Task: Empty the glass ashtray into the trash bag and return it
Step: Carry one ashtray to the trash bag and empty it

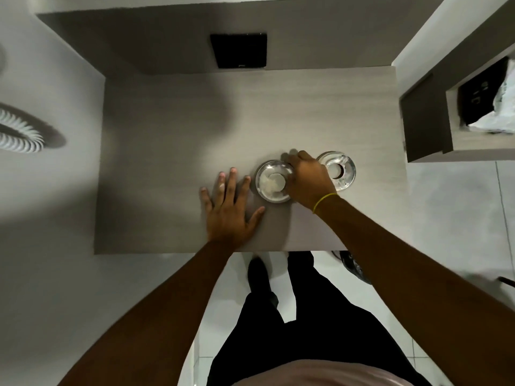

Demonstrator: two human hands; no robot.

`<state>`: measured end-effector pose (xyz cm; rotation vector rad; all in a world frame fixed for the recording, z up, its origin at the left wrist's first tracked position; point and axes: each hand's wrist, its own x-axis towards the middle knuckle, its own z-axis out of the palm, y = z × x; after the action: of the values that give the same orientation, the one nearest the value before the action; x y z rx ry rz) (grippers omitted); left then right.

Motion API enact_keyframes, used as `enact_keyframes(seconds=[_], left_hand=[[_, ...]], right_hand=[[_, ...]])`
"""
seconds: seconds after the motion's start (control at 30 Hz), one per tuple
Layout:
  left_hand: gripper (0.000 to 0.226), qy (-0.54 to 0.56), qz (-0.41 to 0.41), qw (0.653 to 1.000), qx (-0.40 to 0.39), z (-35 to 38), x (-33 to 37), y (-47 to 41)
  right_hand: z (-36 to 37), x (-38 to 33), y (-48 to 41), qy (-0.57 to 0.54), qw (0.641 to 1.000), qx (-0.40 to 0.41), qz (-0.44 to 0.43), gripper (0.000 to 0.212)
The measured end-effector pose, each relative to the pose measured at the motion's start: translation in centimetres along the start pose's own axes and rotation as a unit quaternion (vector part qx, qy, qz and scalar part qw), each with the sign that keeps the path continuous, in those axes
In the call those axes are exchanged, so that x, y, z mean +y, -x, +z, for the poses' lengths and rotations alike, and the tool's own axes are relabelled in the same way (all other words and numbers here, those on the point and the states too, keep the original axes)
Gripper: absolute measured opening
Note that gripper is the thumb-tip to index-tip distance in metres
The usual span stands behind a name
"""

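You stood at the grey table (167, 129), seen from above, with both arms reaching over its near edge. Your left hand (230, 210) lay flat on the tabletop, fingers (225, 181) spread apart and holding nothing, its thumb pointing toward the glass ashtray (271, 181) just beside it.

That ashtray, round and clear with a pale centre, sat on the table toward its near right part. Your right hand (308, 178) was laid over the ashtray's right rim, knuckles up, the fingers curled down across the far right edge of the glass. The fingertips themselves were blurred and partly tucked under the hand, so whether they had clamped on the rim or merely rested against it could not be told. A thin yellow band (324, 201) circled that wrist.

A second glass ashtray (341, 169) stood on the table just right of the first, partly hidden behind your right hand, with a dark spot near its centre.

At the table's far edge, well apart from both ashtrays, a black square panel (239, 50) was set on the wall. Off the table's right side stood a cabinet (426, 126) holding a black bag with white plastic (501, 107) beside it. Below the table's near right corner, a crumpled dark bag (352, 264) showed on the tiled floor, mostly hidden by your right forearm. Your dark trousers (301, 316) and one shoe (257, 274) stood close to the table's near edge.
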<state>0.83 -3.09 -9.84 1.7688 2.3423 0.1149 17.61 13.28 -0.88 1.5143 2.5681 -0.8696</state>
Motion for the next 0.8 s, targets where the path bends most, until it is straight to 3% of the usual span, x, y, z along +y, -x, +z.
enact_keyframes(seconds=[0.17, 0.33, 0.47, 0.63, 0.8], left_hand=[[0.086, 0.011, 0.001, 1.0, -0.004, -0.9, 0.7, 0.1], [0.091, -0.013, 0.04, 0.999, -0.007, -2.9, 2.9, -1.3], [0.087, -0.006, 0.11, 0.994, -0.002, -4.0, 7.4, -1.9], [0.091, -0.003, 0.207, 0.977, -0.046, -3.8, 15.3, -1.4], [0.091, 0.006, 0.318, 0.946, -0.065, -1.0, 24.2, 1.2]], right_hand=[[-1.1, -0.3, -1.8, 0.029, 0.999, -0.021, 0.001, 0.024], [-3.6, 2.0, 0.3, -0.026, 0.999, -0.011, 0.047, 0.025], [-6.0, 6.3, 5.4, -0.095, 0.988, 0.063, 0.106, 0.033], [-7.4, 13.7, 13.7, -0.185, 0.954, 0.11, 0.207, 0.036], [-6.6, 22.3, 23.6, -0.263, 0.895, 0.183, 0.311, 0.04]])
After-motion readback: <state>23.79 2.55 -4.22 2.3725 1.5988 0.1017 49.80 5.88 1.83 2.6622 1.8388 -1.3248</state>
